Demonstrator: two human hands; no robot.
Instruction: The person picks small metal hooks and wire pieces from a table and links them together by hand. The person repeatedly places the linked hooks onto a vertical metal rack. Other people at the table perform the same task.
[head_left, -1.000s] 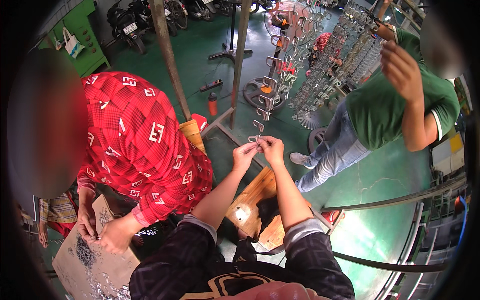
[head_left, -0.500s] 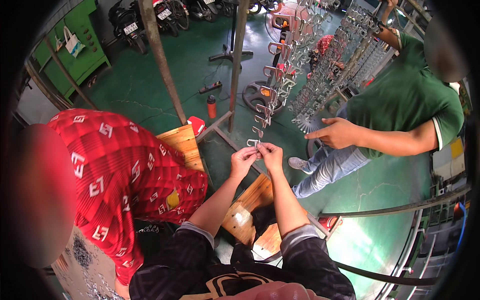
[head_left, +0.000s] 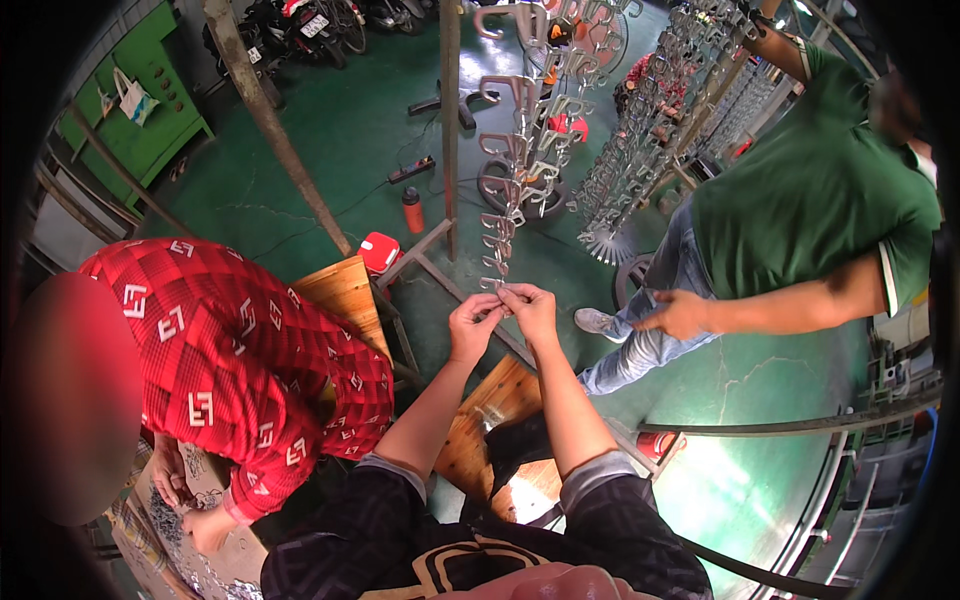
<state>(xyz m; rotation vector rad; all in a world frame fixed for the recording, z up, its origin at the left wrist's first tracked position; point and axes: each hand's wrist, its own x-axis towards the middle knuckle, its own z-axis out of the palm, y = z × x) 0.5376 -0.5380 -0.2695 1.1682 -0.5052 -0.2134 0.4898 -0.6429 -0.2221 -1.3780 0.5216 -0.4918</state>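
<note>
A hanging string of bent metal hooks (head_left: 497, 222) comes down in front of me, one linked below another. My right hand (head_left: 530, 312) is closed in a pinch at its lowest end, just under the bottom hook (head_left: 492, 284). My left hand (head_left: 476, 326) pinches at the same spot, its fingertips meeting the right ones. The fingertips largely cover the small metal part between them. More strings of similar metal pieces (head_left: 640, 150) hang farther back to the right.
A person in red (head_left: 250, 340) bends over a table with small metal parts (head_left: 205, 545) at left. A person in green (head_left: 800, 220) stands at right. Wooden stools (head_left: 345, 295), metal posts (head_left: 451, 130), an orange bottle (head_left: 413, 212) and a power strip (head_left: 411, 170) surround me.
My hands stay pinched at the string's end, slightly farther left in view. The person in red has leaned lower, both hands now over the table. The person in green has lowered the pointing hand.
</note>
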